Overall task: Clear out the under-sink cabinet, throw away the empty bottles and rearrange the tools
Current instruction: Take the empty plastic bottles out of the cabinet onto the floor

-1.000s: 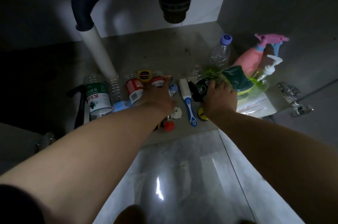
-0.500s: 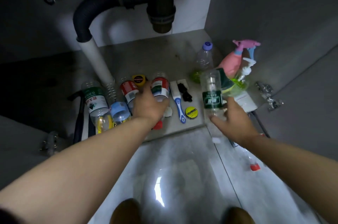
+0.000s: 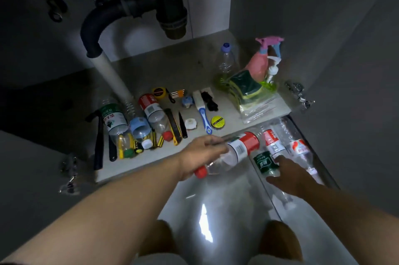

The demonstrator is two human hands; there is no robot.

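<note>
My left hand (image 3: 201, 152) grips a clear empty bottle with a red label and red cap (image 3: 235, 152), held on its side above the floor just in front of the cabinet edge. My right hand (image 3: 287, 175) rests on a green-labelled bottle (image 3: 265, 163) lying on the floor tiles at the right. Beside it lie two more empty bottles, one red-labelled (image 3: 273, 140) and one clear (image 3: 299, 148). Three bottles (image 3: 114, 120) stay on the cabinet floor at the left, over a hammer (image 3: 98, 135) and hand tools (image 3: 173, 126).
A white drain pipe (image 3: 112, 76) and black trap (image 3: 170, 5) hang over the cabinet floor (image 3: 172, 66). At back right stand a purple-capped bottle (image 3: 225, 59), pink sprayer (image 3: 262, 61), pump bottle and sponges (image 3: 245, 86). A brush (image 3: 203, 113) and yellow tin (image 3: 217, 122) lie mid-shelf.
My left hand lifted the red-labelled bottle off the shelf and carried it out toward the floor. My right hand brought the green-labelled bottle down onto the tiles beside the other bottles.
</note>
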